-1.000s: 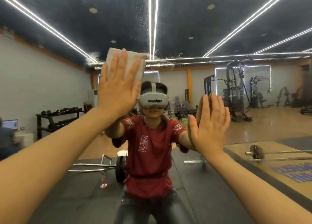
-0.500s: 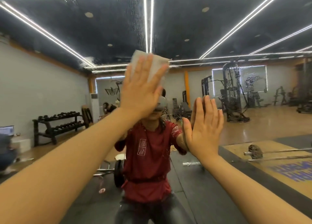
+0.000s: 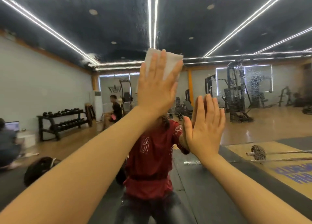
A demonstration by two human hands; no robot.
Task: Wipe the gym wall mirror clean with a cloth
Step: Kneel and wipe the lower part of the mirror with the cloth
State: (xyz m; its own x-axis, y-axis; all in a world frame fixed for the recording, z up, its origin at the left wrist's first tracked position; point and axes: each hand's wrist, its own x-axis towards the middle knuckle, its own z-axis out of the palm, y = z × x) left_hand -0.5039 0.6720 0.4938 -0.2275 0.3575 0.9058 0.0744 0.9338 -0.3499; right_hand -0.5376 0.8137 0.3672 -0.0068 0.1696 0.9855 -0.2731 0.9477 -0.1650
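Note:
The gym wall mirror (image 3: 244, 29) fills the whole view and carries droplets and streaks, thickest at the upper middle and right. A folded white cloth (image 3: 170, 61) lies flat on the glass at centre. My left hand (image 3: 156, 87) presses it there with straight, spread fingers. My right hand (image 3: 205, 127) rests flat on the bare glass lower right of the cloth, fingers straight and together, palm against its own reflection. The mirror shows me in a red shirt behind both arms.
Everything else is reflection: a dumbbell rack (image 3: 62, 121) at left, a seated person (image 3: 114, 110) in black, weight machines (image 3: 236, 95) at right, a barbell (image 3: 263, 153) on a wooden platform, dark rubber flooring.
My left hand has slid the cloth rightward across the glass, from the left of my reflected head to right over it. My right hand has stayed flat on the mirror.

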